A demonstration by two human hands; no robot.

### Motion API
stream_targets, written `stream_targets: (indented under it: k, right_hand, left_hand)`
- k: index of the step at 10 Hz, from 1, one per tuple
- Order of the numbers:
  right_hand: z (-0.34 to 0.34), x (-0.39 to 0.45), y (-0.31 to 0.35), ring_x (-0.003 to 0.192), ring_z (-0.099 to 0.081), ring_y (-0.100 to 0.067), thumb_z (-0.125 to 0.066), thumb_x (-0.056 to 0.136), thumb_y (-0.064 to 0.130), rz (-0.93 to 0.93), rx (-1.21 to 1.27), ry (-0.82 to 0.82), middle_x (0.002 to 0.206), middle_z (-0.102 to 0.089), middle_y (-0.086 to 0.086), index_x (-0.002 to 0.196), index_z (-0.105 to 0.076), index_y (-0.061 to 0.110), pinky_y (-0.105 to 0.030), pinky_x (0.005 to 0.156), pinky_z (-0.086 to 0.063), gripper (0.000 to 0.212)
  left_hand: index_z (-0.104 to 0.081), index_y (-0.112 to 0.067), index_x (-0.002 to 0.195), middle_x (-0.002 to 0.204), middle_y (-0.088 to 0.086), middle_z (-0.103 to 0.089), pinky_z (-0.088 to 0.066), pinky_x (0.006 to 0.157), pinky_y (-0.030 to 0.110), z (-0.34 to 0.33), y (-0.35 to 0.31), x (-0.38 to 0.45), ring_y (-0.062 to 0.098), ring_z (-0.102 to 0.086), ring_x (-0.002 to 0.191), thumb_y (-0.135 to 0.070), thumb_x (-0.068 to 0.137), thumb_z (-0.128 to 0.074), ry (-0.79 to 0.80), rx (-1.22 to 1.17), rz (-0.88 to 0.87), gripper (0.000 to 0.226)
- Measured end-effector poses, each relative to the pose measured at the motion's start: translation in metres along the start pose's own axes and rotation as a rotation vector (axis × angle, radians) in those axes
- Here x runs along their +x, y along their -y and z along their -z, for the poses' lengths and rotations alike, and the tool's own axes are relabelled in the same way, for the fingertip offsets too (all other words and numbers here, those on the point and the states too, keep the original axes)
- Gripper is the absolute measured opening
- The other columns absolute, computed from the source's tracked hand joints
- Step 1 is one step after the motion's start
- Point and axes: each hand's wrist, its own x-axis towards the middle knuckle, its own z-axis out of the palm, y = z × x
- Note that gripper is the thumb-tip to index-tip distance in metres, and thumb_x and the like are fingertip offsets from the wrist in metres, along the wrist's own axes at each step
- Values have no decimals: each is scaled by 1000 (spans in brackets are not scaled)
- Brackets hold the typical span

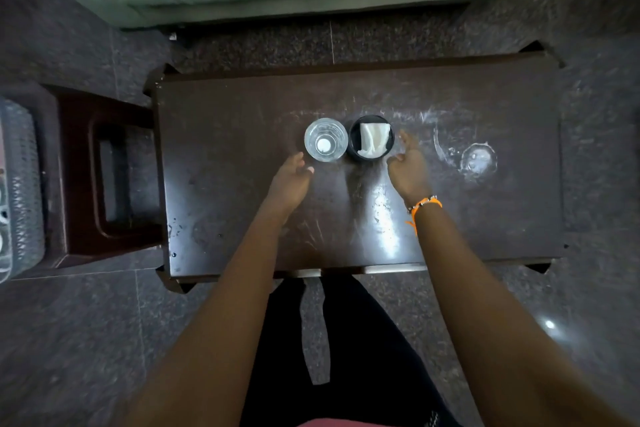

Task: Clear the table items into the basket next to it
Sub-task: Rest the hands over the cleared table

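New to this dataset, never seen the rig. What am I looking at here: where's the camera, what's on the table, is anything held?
One picture, taken by a wide-angle camera worn on a person's head, looking down. There is no robot, only two bare hands. On the dark table a clear glass and a black bowl holding something white stand side by side. The left hand reaches toward the glass, the right hand, with an orange wrist band, toward the bowl. Both hands are open and hold nothing. The basket shows at the far left edge, past a stool.
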Motion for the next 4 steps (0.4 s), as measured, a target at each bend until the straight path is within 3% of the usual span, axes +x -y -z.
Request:
stream_targets:
  k: [1,2,3,4]
  right_hand:
    - [2,-26,25,104,-52,-24,-44,88,-3,122,5,-98,121,-53,-13,132,-46,3,-31,94,-44,44]
    - [6,-58,64,94,-50,-16,-47,87,-4,263,78,-130,114,-57,-12,119,-57,3,-29,87,-42,35]
    - [18,-92,114,91,-53,-13,-51,87,-4,454,166,-163,116,-59,-10,112,-61,7,-22,86,-43,29]
    - [37,-130,174,83,-56,-6,-53,87,-4,654,266,-226,105,-60,-1,105,-64,11,-5,79,-41,26]
  left_hand:
    - [-42,-16,136,137,4,-50,-35,89,20,15,-9,-27,8,-48,113,-16,94,-48,-111,-9,-137,43]
    - [-44,-16,134,132,5,-51,-38,91,21,32,-24,-56,8,-50,108,-11,92,-49,-183,-6,-317,42]
    - [-45,-15,132,128,2,-50,-41,100,29,53,-47,-83,13,-51,112,-8,92,-49,-263,-14,-509,41]
    - [-46,-13,130,122,-2,-47,-40,102,29,79,-88,-112,14,-50,112,-3,91,-48,-354,-74,-715,40]
